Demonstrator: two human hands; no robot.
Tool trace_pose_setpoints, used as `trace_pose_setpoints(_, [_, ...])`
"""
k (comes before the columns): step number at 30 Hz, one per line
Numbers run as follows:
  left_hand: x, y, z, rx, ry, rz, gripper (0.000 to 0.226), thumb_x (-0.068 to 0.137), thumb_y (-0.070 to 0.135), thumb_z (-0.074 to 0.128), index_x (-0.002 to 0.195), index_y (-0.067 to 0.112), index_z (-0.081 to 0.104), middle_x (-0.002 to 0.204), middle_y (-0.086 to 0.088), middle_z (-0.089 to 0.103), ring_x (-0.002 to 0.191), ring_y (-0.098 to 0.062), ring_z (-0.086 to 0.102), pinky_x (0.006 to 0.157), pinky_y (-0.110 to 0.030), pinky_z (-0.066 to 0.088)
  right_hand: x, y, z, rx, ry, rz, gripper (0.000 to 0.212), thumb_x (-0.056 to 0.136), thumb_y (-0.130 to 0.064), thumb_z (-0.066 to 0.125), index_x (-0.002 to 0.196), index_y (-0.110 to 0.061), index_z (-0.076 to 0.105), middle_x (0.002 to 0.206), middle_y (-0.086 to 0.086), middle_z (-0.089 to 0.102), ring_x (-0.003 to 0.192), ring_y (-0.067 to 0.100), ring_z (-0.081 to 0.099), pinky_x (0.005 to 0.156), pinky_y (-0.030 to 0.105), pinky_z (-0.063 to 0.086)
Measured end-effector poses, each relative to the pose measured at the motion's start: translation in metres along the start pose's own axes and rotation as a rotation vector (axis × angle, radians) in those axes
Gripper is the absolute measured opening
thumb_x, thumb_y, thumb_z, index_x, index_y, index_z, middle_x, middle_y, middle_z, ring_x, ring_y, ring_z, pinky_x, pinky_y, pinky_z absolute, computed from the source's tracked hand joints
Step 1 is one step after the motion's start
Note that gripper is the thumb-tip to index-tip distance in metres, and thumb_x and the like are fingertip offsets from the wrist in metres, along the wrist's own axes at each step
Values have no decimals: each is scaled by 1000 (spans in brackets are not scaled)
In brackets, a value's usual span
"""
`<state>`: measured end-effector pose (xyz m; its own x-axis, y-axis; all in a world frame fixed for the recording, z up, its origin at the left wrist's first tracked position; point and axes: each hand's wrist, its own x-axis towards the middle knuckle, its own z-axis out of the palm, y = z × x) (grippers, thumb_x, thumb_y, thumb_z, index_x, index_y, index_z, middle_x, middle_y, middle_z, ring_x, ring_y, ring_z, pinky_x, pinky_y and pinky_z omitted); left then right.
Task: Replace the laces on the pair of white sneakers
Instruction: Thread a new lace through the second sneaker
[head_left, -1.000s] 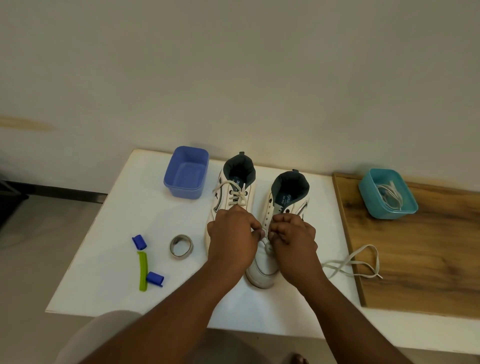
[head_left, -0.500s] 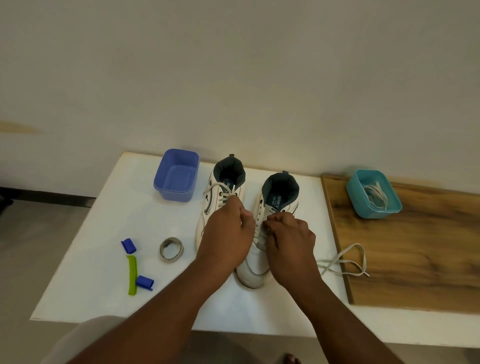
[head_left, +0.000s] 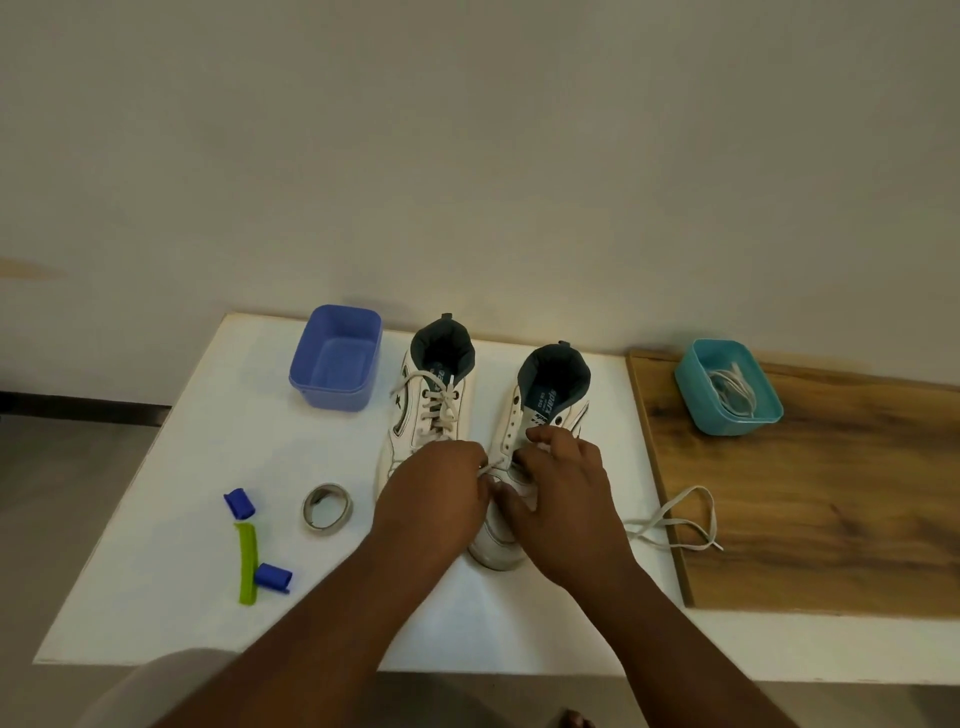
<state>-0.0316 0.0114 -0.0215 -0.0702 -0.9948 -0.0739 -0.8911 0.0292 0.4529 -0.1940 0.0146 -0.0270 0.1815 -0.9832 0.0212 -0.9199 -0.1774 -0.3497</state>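
Observation:
Two white high-top sneakers stand side by side on the white table (head_left: 171, 467), toes toward me. The left sneaker (head_left: 434, 395) is laced and tied. The right sneaker (head_left: 545, 400) shows bare upper eyelets. My left hand (head_left: 431, 493) pinches a white lace end over the right sneaker's lower eyelets. My right hand (head_left: 561, 483) rests on that sneaker's vamp with its fingers curled at the eyelet row; what they hold is hidden. The lace's loose part (head_left: 675, 525) trails right onto the wooden board.
A blue tub (head_left: 337, 358) stands left of the sneakers. A teal tub (head_left: 727, 387) holding white laces sits on the wooden board (head_left: 831, 493) at right. A tape ring (head_left: 327, 507), two small blue pieces and a green strip (head_left: 248, 564) lie at left.
The view has shifted slightly. My left hand has drawn a lace end out to the left, and my right hand's fingers have spread over the right sneaker.

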Motion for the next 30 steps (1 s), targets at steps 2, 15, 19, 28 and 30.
trace_pose_setpoints(2, [2, 3, -6, -73, 57, -2, 26, 98, 40, 51, 98, 24, 71, 87, 7, 68, 79, -10, 61, 74, -28, 49, 0, 1, 1, 11, 2, -2, 43, 89, -55, 63, 122, -28, 68, 144, -9, 49, 130, 17, 40, 105, 29, 34])
trace_pose_setpoints(15, [-5, 13, -61, -762, 712, 56, 15, 102, 34, 51, 89, 31, 58, 69, 6, 56, 58, -12, 53, 54, -20, 43, 1, 0, -14, 249, 39, 92, 45, 87, -40, 77, 126, -31, 59, 127, -17, 47, 116, 6, 43, 93, 20, 42])
trace_pose_setpoints(19, [-5, 17, -67, -956, 717, -45, 19, 103, 12, 50, 118, 22, 53, 91, 1, 60, 61, -3, 54, 55, -13, 44, 0, 13, -30, 326, 271, 209, 23, 98, -16, 58, 119, -25, 55, 118, -7, 51, 88, 7, 58, 73, 22, 52])
trace_pose_setpoints(28, [-2, 20, -57, -1159, 326, -236, 19, 107, 13, 38, 107, 24, 54, 93, 1, 75, 68, -8, 65, 62, -22, 56, -31, 98, -44, -240, -101, 468, 19, 96, -31, 62, 114, -25, 59, 98, -7, 65, 84, 13, 62, 76, 31, 57])
trace_pose_setpoints(30, [-5, 25, -58, -1136, 282, -202, 20, 109, 22, 39, 109, 20, 58, 92, 2, 76, 64, -6, 65, 59, -19, 55, -34, 97, -39, -253, -123, 460, 12, 97, -30, 61, 109, -26, 62, 94, -9, 64, 81, 10, 61, 75, 28, 55])
